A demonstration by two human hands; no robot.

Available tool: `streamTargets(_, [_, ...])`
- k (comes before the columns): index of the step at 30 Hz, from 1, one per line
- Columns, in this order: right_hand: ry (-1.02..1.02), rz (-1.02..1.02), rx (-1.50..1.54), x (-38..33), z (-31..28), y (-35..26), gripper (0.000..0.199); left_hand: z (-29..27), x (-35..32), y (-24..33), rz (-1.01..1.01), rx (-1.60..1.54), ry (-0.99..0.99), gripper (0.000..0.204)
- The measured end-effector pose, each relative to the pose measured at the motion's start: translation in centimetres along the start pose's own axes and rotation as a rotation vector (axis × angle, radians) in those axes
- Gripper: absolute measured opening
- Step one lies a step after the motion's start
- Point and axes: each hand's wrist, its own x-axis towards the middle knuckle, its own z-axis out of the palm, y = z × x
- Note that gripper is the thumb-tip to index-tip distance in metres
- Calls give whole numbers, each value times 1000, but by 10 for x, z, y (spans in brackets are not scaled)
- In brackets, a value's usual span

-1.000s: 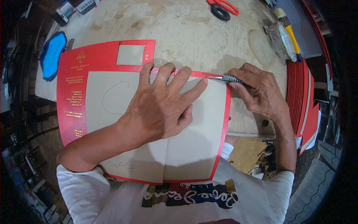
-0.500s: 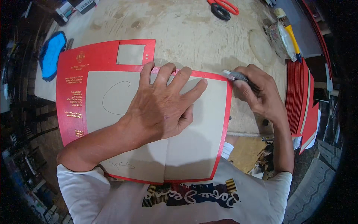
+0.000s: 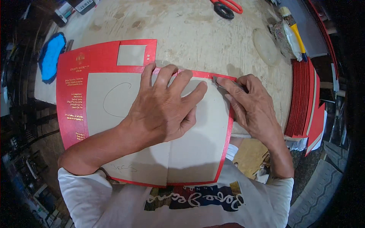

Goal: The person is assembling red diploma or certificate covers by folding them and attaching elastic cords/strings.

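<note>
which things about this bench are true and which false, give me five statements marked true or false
1. The left hand lies on the red-bordered grey board. True.
2. The right hand is empty. False: the right hand holds a grey tool, its tip by the board's upper border.
3. A red stack stands to the right of the board. True.
4. The yellow-handled brush lies on the left side. False: the yellow-handled brush is at the upper right.
5. A bright blue item lies at the left. True.
</note>
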Motion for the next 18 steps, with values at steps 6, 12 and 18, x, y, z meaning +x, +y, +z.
streamTargets(6, [-111,81,19,5,0,-10,42,2,-3,-2,-12,-3,1,49])
streamTargets(12, [-31,27,-56,8,9,-7,41,6,-4,-7,0,-9,21,49])
streamTargets(18, [-15,18,-67,11,9,-11,40,5,-3,-7,-6,-3,24,49])
